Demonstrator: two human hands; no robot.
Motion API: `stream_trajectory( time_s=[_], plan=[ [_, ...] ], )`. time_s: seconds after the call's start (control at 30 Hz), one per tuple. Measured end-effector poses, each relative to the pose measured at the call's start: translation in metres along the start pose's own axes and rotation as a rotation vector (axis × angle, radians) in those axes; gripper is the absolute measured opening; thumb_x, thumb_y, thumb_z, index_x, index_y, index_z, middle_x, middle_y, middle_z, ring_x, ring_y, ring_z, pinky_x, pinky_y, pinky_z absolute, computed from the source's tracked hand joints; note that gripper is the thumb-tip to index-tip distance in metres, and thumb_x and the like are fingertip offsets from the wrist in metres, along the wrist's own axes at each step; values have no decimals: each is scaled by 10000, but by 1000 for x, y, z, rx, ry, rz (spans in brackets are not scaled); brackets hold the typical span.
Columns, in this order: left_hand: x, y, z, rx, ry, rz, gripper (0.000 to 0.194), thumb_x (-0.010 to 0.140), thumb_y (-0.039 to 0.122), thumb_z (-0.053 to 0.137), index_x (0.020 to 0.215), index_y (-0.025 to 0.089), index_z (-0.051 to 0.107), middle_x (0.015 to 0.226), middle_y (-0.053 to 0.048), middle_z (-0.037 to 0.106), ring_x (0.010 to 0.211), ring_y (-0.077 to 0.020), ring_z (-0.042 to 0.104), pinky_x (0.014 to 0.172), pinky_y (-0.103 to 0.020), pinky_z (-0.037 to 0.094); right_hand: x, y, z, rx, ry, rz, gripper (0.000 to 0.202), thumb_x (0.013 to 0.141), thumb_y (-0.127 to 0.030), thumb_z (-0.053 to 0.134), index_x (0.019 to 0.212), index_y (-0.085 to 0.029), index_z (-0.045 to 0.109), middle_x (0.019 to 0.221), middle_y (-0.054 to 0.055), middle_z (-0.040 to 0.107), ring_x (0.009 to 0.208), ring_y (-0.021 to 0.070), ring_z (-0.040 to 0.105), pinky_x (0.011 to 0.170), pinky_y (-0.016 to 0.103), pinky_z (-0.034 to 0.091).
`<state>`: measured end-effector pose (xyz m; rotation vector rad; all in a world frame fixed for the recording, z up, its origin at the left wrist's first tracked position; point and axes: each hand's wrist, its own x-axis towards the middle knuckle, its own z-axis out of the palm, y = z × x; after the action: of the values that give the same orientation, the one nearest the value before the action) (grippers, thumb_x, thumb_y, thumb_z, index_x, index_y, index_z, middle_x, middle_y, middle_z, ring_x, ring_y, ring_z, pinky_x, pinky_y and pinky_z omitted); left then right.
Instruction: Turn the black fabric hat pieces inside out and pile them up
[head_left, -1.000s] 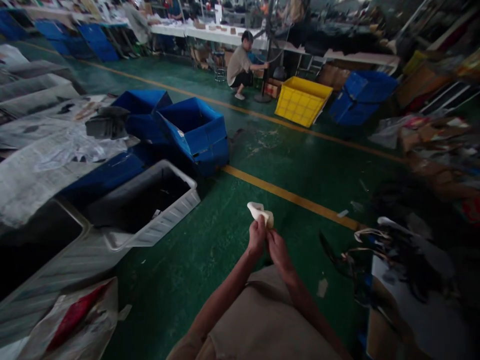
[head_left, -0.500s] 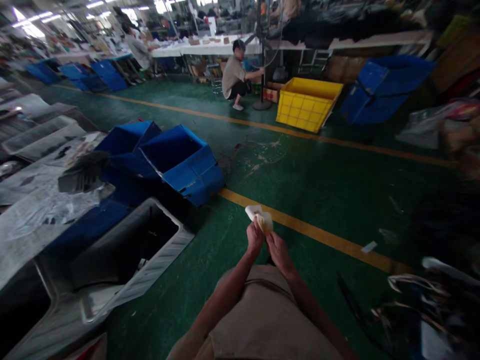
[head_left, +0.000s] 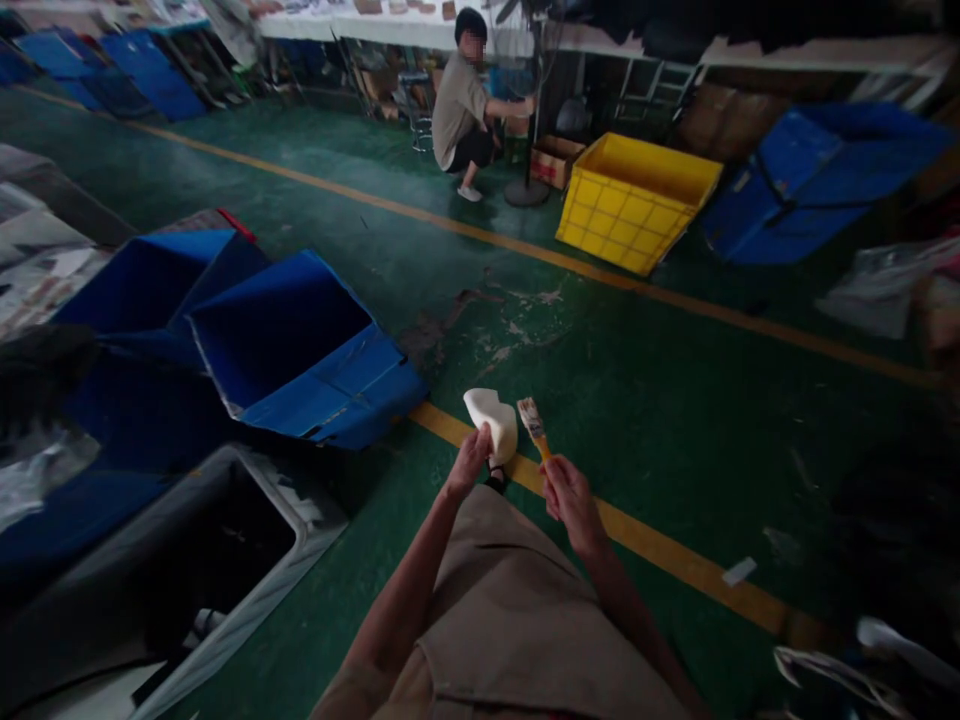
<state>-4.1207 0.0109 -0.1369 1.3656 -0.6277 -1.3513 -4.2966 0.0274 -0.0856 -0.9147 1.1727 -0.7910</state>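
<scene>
My left hand (head_left: 472,462) is closed on a white curved piece (head_left: 493,422), smooth and thin-walled, perhaps a cut plastic container. In my right hand (head_left: 570,498) is a paintbrush (head_left: 535,424), its yellow handle between the fingers. The brush's pale bristles point up and away from me. A small gap separates the brush from the white piece. Both hands are in front of my body at waist height, over the green floor.
Blue bins (head_left: 315,350) and a grey tub (head_left: 247,560) stand at my left. Ahead, a person (head_left: 461,105) squats by a stand fan, beside a yellow bin (head_left: 637,205). Another blue bin (head_left: 817,180) stands at the right. A yellow line (head_left: 637,530) crosses the floor.
My hands have moved apart, and the brush now shows clear of the white piece. The view has moved forward, bringing the bins and the squatting person closer.
</scene>
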Motion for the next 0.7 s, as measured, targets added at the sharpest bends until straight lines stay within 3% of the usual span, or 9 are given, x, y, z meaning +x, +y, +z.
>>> stream_trajectory(
  time_s=[0.1,0.27,0.37,0.5,0.6,0.7],
  plan=[
    [66,36,4,-23,-191,47,591,798,670,527,902,104,660,789,-58,662,743,-162,597,683,-247,483,65,-36,11,-118,-7,-2,413,820,-609,547,797,-197,524,517,-98,345,389,47,257,340,156,204],
    [159,100,19,-96,-290,98,570,747,635,626,934,97,657,816,-61,646,722,-144,571,689,-246,469,164,-82,36,-351,11,-71,389,866,-588,460,795,-209,508,578,-60,404,454,87,345,401,201,274],
    [211,122,37,-166,-177,58,552,718,608,668,937,102,640,786,-49,623,667,-125,544,632,-231,447,222,-101,49,-515,49,-175,370,880,-559,406,768,-216,488,622,-20,480,523,124,433,488,238,354],
    [292,138,54,-115,116,75,475,774,579,592,870,115,626,696,-24,577,571,-94,474,535,-207,381,307,-128,59,-641,10,-218,344,880,-522,393,821,-211,526,684,31,559,602,166,518,555,267,383],
    [366,153,56,-9,307,128,387,802,511,570,823,127,616,679,-13,559,579,-94,458,522,-204,351,380,-149,66,-619,-59,-211,375,876,-549,382,760,-214,503,639,19,530,557,154,498,501,254,361],
    [441,178,52,61,405,141,294,791,426,616,775,132,615,654,-2,547,584,-95,455,515,-205,330,458,-176,76,-467,-150,-91,409,843,-606,425,737,-215,477,578,-24,473,471,113,431,426,220,316]
  ],
)
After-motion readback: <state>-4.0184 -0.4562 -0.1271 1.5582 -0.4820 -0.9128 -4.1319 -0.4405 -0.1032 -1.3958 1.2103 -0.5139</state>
